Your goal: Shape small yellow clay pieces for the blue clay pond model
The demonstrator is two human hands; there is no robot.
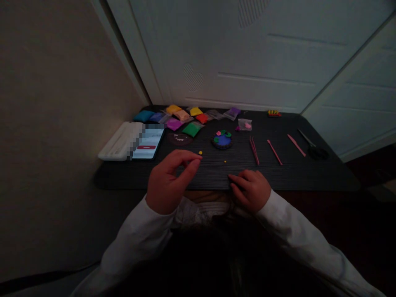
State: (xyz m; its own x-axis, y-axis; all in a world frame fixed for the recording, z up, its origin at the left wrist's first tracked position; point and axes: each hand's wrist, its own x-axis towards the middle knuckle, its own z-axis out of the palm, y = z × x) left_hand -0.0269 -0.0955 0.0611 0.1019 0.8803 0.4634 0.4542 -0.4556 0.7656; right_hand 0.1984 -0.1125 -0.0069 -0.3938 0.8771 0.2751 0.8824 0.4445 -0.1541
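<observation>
My left hand (173,179) is raised over the near edge of the dark table, thumb and index fingertips brought together in a pinch. Just beyond those fingertips shows a small yellow clay ball (200,153); whether anything sits inside the pinch is hidden. My right hand (251,187) rests at the table's near edge, fingers apart and holding nothing. A tiny orange-yellow clay bit (225,161) lies on the table between the hands. Farther back sits a round clay pond (223,141) with a dark rim, blue middle, green leaves and a pink flower.
Pink tweezers (254,151), two pink modelling tools (274,152) and black-handled scissors (315,148) lie on the right. Bags of coloured clay (192,129) line the back. A tablet (148,142) and white case (119,142) stand left. A white panelled door (216,53) rises behind.
</observation>
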